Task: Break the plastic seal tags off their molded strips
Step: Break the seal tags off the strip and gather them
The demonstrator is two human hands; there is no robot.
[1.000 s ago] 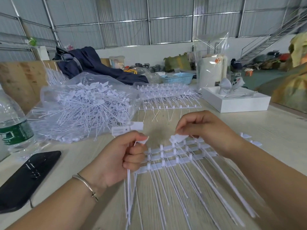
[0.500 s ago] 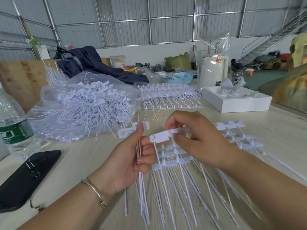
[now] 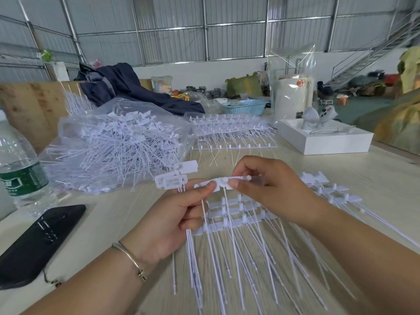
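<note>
My left hand (image 3: pixel 172 219) grips a bundle of loose white seal tags (image 3: pixel 175 178), their heads sticking up above the fingers and their thin tails hanging down. Its thumb also pinches the left end of one tag (image 3: pixel 223 183) held level between both hands. My right hand (image 3: pixel 272 192) pinches that tag's right end with thumb and forefinger. Under both hands lies the molded strip (image 3: pixel 229 220) with several tags still joined in rows, long tails fanning toward me. More joined tags (image 3: pixel 327 189) lie past my right wrist.
A clear bag of loose tags (image 3: pixel 113 146) lies at the left. More molded strips (image 3: pixel 231 128) lie behind. A water bottle (image 3: pixel 18 164) and black phone (image 3: pixel 38 242) sit at far left. A white box (image 3: pixel 327 139) stands at right.
My right hand lifted one tag off the strip and brought it up level toward my left thumb. The bundle in my left hand rose slightly.
</note>
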